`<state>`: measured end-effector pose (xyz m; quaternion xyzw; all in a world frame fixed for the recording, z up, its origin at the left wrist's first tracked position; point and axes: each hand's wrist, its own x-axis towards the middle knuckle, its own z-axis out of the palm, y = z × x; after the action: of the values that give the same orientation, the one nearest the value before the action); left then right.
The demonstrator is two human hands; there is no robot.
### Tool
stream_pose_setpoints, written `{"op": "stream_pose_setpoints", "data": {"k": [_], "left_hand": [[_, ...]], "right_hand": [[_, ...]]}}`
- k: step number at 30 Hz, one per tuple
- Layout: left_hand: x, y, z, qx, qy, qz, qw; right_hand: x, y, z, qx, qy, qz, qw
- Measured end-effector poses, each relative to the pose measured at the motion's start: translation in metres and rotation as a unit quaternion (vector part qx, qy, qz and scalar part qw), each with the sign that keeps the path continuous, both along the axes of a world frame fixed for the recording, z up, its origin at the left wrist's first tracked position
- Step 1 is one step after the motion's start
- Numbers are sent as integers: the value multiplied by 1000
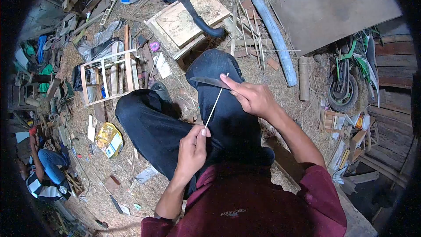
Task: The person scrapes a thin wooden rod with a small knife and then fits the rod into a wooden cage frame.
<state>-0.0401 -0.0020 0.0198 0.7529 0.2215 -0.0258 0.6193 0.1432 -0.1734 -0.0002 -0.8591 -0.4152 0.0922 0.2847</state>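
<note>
A thin pale wooden stick (213, 109) slants across my right thigh. My left hand (192, 148) pinches its lower end between thumb and fingers. My right hand (252, 98) is closed on a knife, whose handle is hidden in the fist. The knife's curved dark blade (208, 80) points left over my knee and crosses the stick near its upper end. My right thumb lies along the blade close to the stick's tip.
Ahead stands a low wooden block (193, 19) with a curved machete (195, 15) on it. Several thin strips (252, 30) and a grey pole (274, 39) lie to its right. A slatted wooden frame (109, 77) stands left. Another person (48, 166) sits at far left.
</note>
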Motion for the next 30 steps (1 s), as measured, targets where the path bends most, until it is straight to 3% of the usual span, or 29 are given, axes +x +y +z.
{"op": "stream_pose_setpoints", "data": {"k": [4,7,8,12,14,16,21,24,27,30], "left_hand": [[-4,5,9,2,8,-21,1000],[-42,19,8,-56,31,-3,998],[-56,30,5,-57,87,-2,995],[-48,30,11,-75,51,-10,996],[-30,21,10,-48,-2,-3,999],[-17,14,6,-26,-27,-5,999],[5,8,1,-62,-34,2,997],[11,5,-2,-24,-67,12,997],[11,11,5,-43,0,-14,999],[11,18,10,-220,24,2,975]], "right_hand": [[3,-4,-5,-2,-14,9,1000],[27,-26,-21,1,17,-37,999],[27,-27,-31,63,-3,-43,997],[28,-14,-64,233,-64,-135,961],[21,-14,-58,247,17,-222,943],[14,-7,-25,234,195,-304,902],[10,24,39,308,414,-263,815],[10,43,33,311,413,-218,828],[16,58,26,303,429,-207,825],[21,68,20,323,448,-212,807]]}}
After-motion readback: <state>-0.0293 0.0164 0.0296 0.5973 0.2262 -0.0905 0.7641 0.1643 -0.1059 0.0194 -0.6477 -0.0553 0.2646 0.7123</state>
